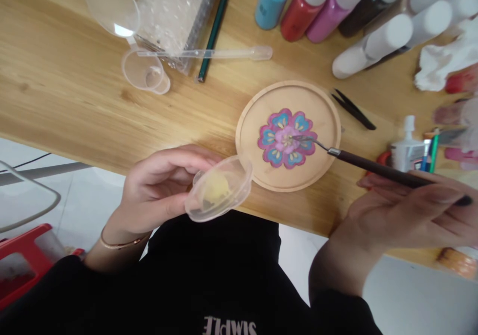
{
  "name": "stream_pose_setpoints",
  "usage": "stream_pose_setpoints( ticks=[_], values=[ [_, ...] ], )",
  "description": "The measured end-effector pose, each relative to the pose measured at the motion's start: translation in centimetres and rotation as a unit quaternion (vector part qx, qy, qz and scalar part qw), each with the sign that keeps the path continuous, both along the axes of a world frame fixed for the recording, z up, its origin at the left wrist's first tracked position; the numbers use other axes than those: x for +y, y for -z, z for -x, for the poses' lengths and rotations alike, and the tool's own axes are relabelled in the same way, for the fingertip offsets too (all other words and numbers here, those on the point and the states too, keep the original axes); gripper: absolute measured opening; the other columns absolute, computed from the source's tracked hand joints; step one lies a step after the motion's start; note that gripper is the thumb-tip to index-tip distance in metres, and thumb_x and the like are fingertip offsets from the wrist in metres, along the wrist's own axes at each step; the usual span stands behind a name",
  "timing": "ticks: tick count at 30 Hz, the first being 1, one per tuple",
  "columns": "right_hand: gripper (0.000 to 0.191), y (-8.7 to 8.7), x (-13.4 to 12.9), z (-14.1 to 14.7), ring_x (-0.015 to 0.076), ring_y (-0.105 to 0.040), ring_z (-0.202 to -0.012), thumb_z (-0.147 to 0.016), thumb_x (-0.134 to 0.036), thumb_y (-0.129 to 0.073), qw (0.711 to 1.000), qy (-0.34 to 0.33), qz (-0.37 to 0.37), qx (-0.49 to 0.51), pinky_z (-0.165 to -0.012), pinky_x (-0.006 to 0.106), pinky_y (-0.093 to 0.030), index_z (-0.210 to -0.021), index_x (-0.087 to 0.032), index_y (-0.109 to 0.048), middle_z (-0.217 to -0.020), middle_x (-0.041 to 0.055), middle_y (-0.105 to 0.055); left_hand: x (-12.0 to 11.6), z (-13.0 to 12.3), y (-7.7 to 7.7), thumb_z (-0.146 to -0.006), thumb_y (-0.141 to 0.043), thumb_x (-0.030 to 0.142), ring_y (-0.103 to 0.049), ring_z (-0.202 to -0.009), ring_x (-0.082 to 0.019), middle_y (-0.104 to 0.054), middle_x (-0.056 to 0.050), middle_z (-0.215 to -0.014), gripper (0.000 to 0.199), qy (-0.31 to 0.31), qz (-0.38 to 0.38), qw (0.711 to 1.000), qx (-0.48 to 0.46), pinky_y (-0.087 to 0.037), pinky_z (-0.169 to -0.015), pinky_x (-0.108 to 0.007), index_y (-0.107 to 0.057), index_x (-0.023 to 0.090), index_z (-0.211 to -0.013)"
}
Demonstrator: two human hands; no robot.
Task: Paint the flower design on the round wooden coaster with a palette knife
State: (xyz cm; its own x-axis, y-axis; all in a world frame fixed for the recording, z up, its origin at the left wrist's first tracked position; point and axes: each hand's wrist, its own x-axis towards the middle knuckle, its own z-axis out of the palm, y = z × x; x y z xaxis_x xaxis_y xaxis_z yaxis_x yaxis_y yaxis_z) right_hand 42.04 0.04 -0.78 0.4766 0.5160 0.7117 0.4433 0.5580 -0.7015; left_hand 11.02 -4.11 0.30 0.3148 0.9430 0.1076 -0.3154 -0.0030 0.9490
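My left hand grips a small clear plastic cup, tilted, with pale yellow stuff inside. It is held at the table's front edge, just left of a round wooden plate. A flower in pink, blue and purple is painted on the plate. In my right hand is a palette knife with a dark handle and a thin metal blade. Its tip lies over the flower's pink centre; whether it touches the surface I cannot tell.
Paint bottles in several colours stand at the back right. Black tweezers lie right of the plate. A dropper crosses a dark green pencil at the back. An empty clear cup and a bubble-wrapped block sit at the back left.
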Motion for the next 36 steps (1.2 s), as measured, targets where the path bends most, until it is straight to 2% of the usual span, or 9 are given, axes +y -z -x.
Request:
stream_pose_setpoints(
  ticks=[7, 12, 18, 23, 27, 31, 36],
  values=[
    [0.033, 0.08, 0.09, -0.22, 0.0112, -0.059, -0.035, -0.084, -0.046, -0.079, 1.0, -0.014, -0.005, -0.002, -0.028, 0.018, -0.034, -0.069, -0.017, -0.076, -0.045, -0.0061, -0.058, -0.15, 0.0, -0.01, -0.095, -0.071, 0.02, -0.074, -0.102, -0.018, -0.071, -0.005, -0.124, 0.033, -0.004, 0.005, 1.0, -0.005, -0.068, -0.082, -0.031, -0.069, 0.019, -0.128],
    [0.035, -0.11, 0.13, -0.05, 0.0102, -0.058, -0.035, -0.082, -0.048, -0.081, 1.0, -0.003, -0.009, 0.002, -0.027, 0.019, -0.032, -0.066, -0.018, -0.075, -0.047, -0.0059, -0.058, -0.25, -0.05, -0.07, -0.095, -0.072, 0.02, -0.075, -0.103, -0.017, -0.071, -0.004, -0.124, 0.033, -0.007, 0.019, 1.0, -0.006, -0.068, -0.082, -0.03, -0.069, 0.02, -0.128],
    [0.037, -0.4, -0.14, 0.04, 0.0098, -0.058, -0.037, -0.082, -0.052, -0.079, 1.0, 0.024, 0.017, 0.001, -0.032, 0.022, -0.039, -0.068, -0.018, -0.072, -0.048, -0.0079, -0.056, -0.36, -0.07, -0.18, -0.094, -0.072, 0.019, -0.075, -0.104, -0.018, -0.072, -0.005, -0.125, 0.033, -0.009, 0.027, 1.0, -0.012, -0.068, -0.085, -0.031, -0.069, 0.019, -0.127],
    [0.041, -0.49, -0.09, -0.04, 0.008, -0.053, -0.035, -0.083, -0.056, -0.077, 0.999, 0.031, 0.014, -0.013, -0.032, 0.021, -0.034, -0.066, -0.019, -0.069, -0.048, -0.0088, -0.053, -0.44, -0.17, -0.24, -0.093, -0.073, 0.019, -0.074, -0.107, -0.02, -0.072, -0.007, -0.124, 0.033, -0.017, 0.037, 0.999, -0.015, -0.067, -0.084, -0.032, -0.07, 0.019, -0.127],
    [0.041, -0.58, -0.1, 0.3, 0.0097, -0.056, -0.036, -0.082, -0.055, -0.079, 0.999, 0.038, 0.022, 0.005, -0.032, 0.022, -0.033, -0.066, -0.018, -0.069, -0.046, -0.0079, -0.053, -0.27, -0.23, -0.17, -0.093, -0.073, 0.017, -0.075, -0.102, -0.02, -0.073, -0.008, -0.122, 0.033, -0.018, 0.023, 0.999, -0.022, -0.068, -0.082, -0.032, -0.071, 0.017, -0.126],
    [0.036, -0.4, -0.05, 0.34, 0.0091, -0.056, -0.036, -0.081, -0.052, -0.08, 1.0, 0.019, 0.006, 0.001, -0.029, 0.02, -0.029, -0.069, -0.018, -0.072, -0.048, -0.0068, -0.057, -0.12, -0.14, -0.17, -0.092, -0.074, 0.02, -0.076, -0.096, -0.02, -0.074, -0.008, -0.12, 0.033, -0.021, 0.022, 1.0, -0.009, -0.068, -0.078, -0.032, -0.072, 0.019, -0.124],
    [0.033, -0.11, 0.1, 0.23, 0.0109, -0.058, -0.035, -0.082, -0.047, -0.08, 1.0, -0.008, -0.007, -0.001, -0.028, 0.018, -0.027, -0.069, -0.017, -0.075, -0.045, -0.0052, -0.058, -0.12, -0.07, -0.2, -0.092, -0.073, 0.018, -0.075, -0.098, -0.02, -0.073, -0.009, -0.12, 0.032, -0.02, 0.014, 1.0, -0.009, -0.068, -0.078, -0.031, -0.072, 0.017, -0.125]
  ],
)
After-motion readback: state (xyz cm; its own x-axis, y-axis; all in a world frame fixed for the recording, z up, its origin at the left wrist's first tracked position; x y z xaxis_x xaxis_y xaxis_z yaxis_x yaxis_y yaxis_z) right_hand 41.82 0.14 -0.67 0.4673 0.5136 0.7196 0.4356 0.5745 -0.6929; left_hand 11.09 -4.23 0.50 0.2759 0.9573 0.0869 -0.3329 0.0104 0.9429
